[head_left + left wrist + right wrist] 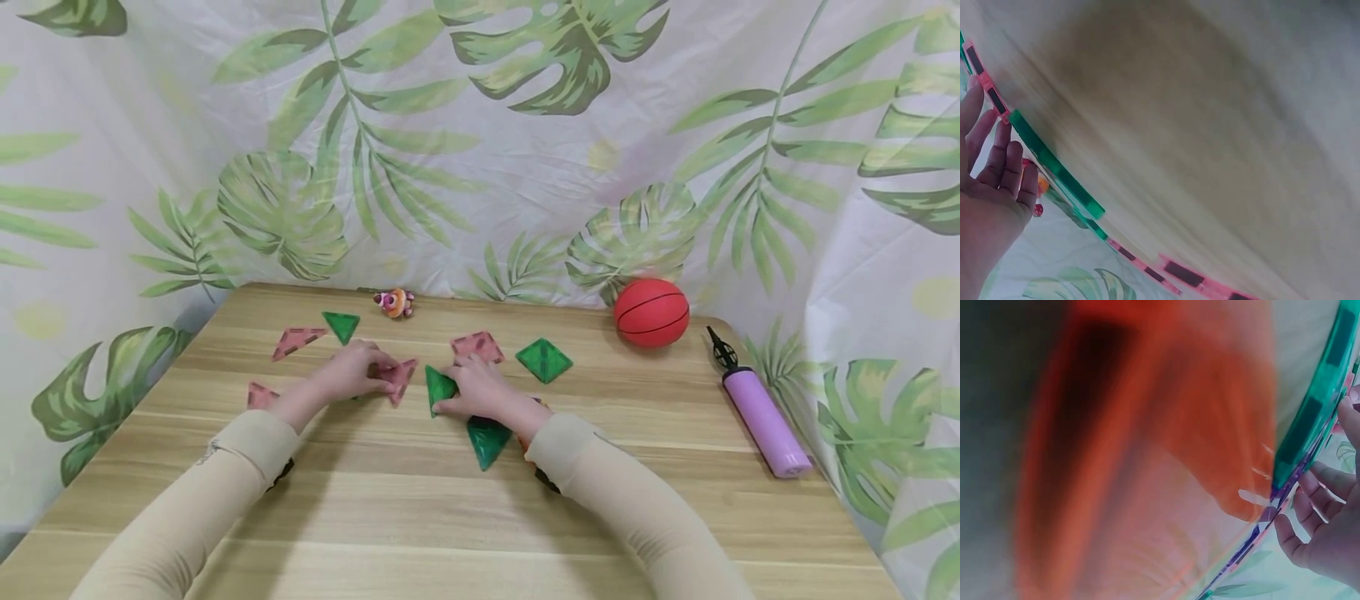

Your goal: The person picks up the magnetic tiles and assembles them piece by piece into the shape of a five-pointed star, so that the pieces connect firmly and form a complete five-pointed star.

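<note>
Near the middle of the table my left hand [356,371] pinches a pink triangular magnetic tile [402,383], its dark edge strips visible in the left wrist view. To its right, my right hand [480,387] holds a green triangular magnetic tile [437,390]; a gap separates the two tiles. Below the right hand lies a dark green triangular tile [489,443]. A pink tile [480,345] and a green diamond shape [545,360] lie just beyond it. Blurred and close, an orange tile [1210,412] fills much of the right wrist view.
On the left lie a green triangle [342,325] and pink tiles [294,340], one partly behind the left forearm. A small toy figure [395,302] sits at the back edge. A red ball [652,312] and a purple hand pump [765,423] occupy the right side.
</note>
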`<control>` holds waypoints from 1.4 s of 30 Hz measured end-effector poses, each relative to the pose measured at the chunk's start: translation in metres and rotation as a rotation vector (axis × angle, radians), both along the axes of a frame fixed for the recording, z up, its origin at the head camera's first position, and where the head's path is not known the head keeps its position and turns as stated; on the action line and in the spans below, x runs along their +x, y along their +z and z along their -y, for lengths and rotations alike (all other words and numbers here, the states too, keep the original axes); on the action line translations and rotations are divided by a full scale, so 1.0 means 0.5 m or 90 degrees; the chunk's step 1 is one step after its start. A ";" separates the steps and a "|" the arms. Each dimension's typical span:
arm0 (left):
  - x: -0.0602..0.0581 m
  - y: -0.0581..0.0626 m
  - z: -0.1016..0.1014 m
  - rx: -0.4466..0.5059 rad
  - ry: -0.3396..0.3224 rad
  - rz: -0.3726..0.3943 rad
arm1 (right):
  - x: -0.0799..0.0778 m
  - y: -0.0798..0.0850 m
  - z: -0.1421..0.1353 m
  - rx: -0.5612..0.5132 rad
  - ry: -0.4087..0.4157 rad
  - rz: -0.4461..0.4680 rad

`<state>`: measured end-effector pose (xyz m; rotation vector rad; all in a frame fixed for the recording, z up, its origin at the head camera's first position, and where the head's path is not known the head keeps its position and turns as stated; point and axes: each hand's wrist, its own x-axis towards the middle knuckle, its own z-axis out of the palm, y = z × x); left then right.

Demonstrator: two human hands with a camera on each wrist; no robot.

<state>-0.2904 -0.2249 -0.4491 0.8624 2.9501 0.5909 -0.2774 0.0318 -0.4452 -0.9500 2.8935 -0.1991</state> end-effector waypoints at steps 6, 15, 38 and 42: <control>0.003 -0.001 -0.019 0.011 0.017 -0.001 | -0.019 -0.004 0.008 -0.003 -0.013 0.003; 0.012 0.007 -0.053 -0.004 0.037 0.021 | -0.028 -0.004 0.011 -0.014 -0.013 0.008; 0.023 0.054 0.079 -0.007 0.064 0.023 | -0.020 -0.009 0.013 0.014 -0.029 -0.011; 0.028 0.049 0.113 -0.028 0.087 0.005 | -0.017 -0.009 0.015 0.021 -0.034 -0.008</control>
